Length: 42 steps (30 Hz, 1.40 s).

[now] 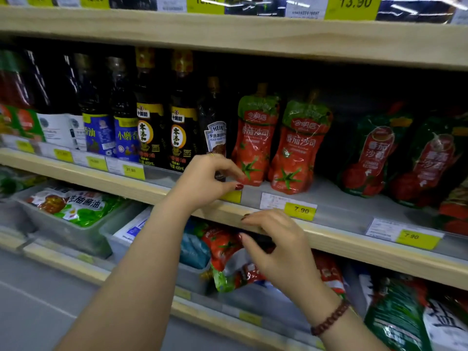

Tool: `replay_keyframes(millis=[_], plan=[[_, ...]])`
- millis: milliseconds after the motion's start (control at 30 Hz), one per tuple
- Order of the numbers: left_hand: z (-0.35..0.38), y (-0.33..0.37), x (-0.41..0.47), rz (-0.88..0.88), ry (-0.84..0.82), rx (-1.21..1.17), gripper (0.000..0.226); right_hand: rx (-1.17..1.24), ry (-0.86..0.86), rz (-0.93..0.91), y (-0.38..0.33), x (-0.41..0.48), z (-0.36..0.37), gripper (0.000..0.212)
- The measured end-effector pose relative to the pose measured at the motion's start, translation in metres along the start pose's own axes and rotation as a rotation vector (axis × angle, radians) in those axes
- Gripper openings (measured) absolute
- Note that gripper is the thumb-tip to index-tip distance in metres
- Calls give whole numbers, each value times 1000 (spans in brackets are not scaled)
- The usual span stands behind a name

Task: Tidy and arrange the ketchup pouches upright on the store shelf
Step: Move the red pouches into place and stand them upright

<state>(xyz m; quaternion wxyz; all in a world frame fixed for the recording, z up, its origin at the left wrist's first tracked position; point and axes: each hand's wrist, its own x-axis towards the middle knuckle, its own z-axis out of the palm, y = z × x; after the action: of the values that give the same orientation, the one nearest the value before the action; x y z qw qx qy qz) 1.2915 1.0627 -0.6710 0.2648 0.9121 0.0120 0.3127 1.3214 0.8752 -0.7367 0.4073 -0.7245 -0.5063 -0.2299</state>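
Observation:
Two red ketchup pouches with green tops stand upright side by side on the middle shelf (342, 211): the left pouch (254, 140) and the right pouch (300, 150). My left hand (209, 179) reaches up to the left pouch and pinches its bottom left corner between thumb and fingers. My right hand (281, 245) hovers lower, in front of the shelf's wooden edge, with fingers curled apart and nothing in them. Two darker green-and-red ketchup pouches (374, 155) (430, 163) lean at the right.
Dark sauce bottles (152, 117) and a Heinz bottle (215, 130) crowd the shelf left of the pouches. Yellow price tags (300, 211) line the shelf edge. On the shelf below, grey bins (76, 234) hold flat packets, and more red pouches (222, 249) lie slumped.

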Motion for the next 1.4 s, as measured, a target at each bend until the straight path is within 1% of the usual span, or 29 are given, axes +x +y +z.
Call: replay_keyframes(millis=[67, 133, 200, 267, 333, 467, 533, 600, 633, 667, 767, 800, 867, 900, 1033, 1167, 1333, 1400], plan=[[-4, -7, -4, -46, 25, -5, 23, -23, -146, -27, -4, -13, 14, 21], [-3, -10, -5, -77, 22, -3, 20, -60, -254, -14, 0, -23, 21, 28], [-2, -10, -4, -92, 7, -4, 18, -110, -332, 50, 6, -30, 27, 35], [-3, -11, -4, -99, 15, -9, 18, -134, -379, 171, 12, -37, 36, 43], [-3, -12, -5, -111, 31, -23, 19, -102, -377, 340, 15, -41, 44, 52], [-2, -11, -7, -114, 13, -23, 19, 16, -241, 674, 16, -31, 62, 61], [-2, -12, -8, -109, 8, -28, 17, 106, -221, 823, 15, -23, 69, 54], [-2, -14, -9, -103, 7, -30, 16, 178, -188, 908, 16, -16, 74, 33], [-3, -15, -11, -102, 3, -32, 15, 193, -178, 941, 19, -13, 76, 27], [-3, -16, -12, -101, -4, -34, 16, 195, -186, 969, 21, -12, 76, 26], [-5, -16, -15, -87, -17, -35, 18, 166, -228, 1039, 26, -7, 77, 43], [-5, -17, -15, -81, -17, -32, 19, 168, -226, 1055, 27, -6, 78, 41], [-5, -18, -17, -75, -10, -38, 20, 194, -205, 1093, 26, -5, 79, 27], [-5, -18, -17, -72, -9, -43, 20, 218, -186, 1113, 25, -4, 80, 26], [-8, -16, -19, -61, 30, -40, 16, 316, -119, 1179, 21, -4, 81, 27], [-16, -17, -21, -98, 105, -84, 13, 459, -85, 1228, 16, -9, 75, 28], [-24, -19, -23, -142, 163, -173, 9, 647, -127, 1253, 1, -13, 54, 27], [-25, -19, -23, -170, 181, -222, 7, 701, -160, 1229, -5, -11, 42, 27]])
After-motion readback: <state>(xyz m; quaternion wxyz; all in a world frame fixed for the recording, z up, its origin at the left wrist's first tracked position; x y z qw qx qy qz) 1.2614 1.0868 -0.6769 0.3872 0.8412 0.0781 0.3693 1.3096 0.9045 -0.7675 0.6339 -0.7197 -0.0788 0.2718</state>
